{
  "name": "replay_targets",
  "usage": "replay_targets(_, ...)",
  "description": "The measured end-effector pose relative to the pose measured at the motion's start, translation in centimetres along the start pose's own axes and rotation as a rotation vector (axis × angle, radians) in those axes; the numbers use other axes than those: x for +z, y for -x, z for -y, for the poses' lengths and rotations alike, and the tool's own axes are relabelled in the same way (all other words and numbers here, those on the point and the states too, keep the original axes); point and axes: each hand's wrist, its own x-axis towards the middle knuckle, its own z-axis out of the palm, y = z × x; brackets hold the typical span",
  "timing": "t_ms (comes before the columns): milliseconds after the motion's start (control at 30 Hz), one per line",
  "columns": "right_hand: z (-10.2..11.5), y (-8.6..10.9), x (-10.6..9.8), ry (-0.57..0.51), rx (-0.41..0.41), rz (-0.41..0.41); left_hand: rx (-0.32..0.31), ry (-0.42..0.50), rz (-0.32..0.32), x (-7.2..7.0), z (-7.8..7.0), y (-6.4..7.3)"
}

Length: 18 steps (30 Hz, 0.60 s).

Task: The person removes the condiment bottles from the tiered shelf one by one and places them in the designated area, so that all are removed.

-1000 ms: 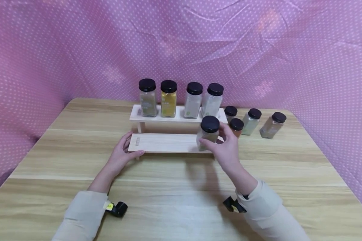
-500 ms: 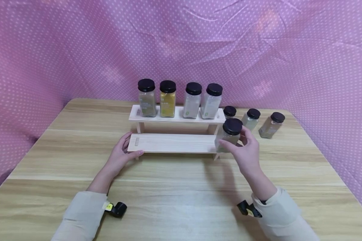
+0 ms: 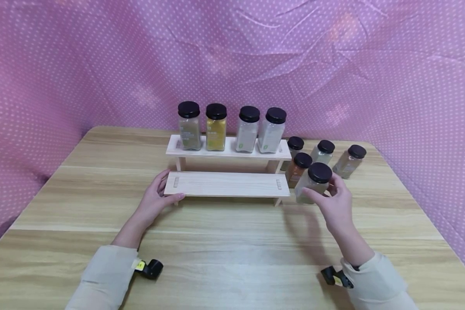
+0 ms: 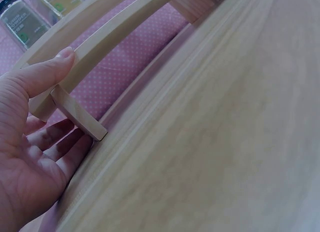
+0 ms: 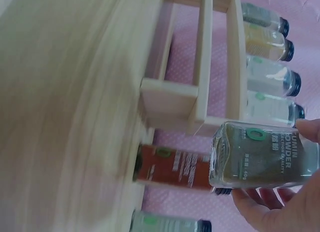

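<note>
My left hand (image 3: 155,199) grips the left end of a two-tier wooden spice rack (image 3: 224,184). In the left wrist view its thumb lies on the lower shelf's front edge, with the fingers around the end by the leg (image 4: 79,114). Just right of the rack, my right hand (image 3: 338,202) holds a black-lidded cumin powder jar (image 3: 309,186) between thumb and fingers. That glass jar (image 5: 260,157) is held off the table in the right wrist view, greyish-brown powder inside. Behind it stands a jar of red-orange powder (image 3: 296,173), partly covered.
On the upper shelf stand a grey-brown jar (image 3: 190,131), a yellow jar (image 3: 216,133) and two whitish jars, the right one (image 3: 272,133) near the end. Right of the rack are a pale green jar (image 3: 322,154), a brownish jar (image 3: 348,163) and a half-hidden one (image 3: 296,144).
My right hand has carried the cumin jar rightward, from over the lower shelf's right end to beside the rack, and slightly nearer me. The left hand stays on the rack.
</note>
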Motion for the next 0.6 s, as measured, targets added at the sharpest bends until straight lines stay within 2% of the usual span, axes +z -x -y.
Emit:
replay_targets(167,-0.5,-0.5,-0.8,0.015,0.032,0.004,-0.002,0.003,0.003,0.0,-0.1,0.1)
replay_targets(200,-2.0,-1.3,-1.2,-0.002,0.015,0.004,-0.002,0.005,0.003,0.0,-0.2,0.1)
replay_targets(400,-3.6,-2.5,-2.1,-0.026,0.019,-0.005,0.000,0.001,-0.001,0.0,-0.3,0.2)
replay_targets(433,-2.3,-2.0,-2.0,-0.014,0.048,-0.007,0.000,0.001,-0.002,0.0,-0.3,0.2)
replay_targets(600,-2.1,-2.7,-2.5,0.041,0.107,0.010,-0.003,0.003,0.007,0.0,-0.2,0.2)
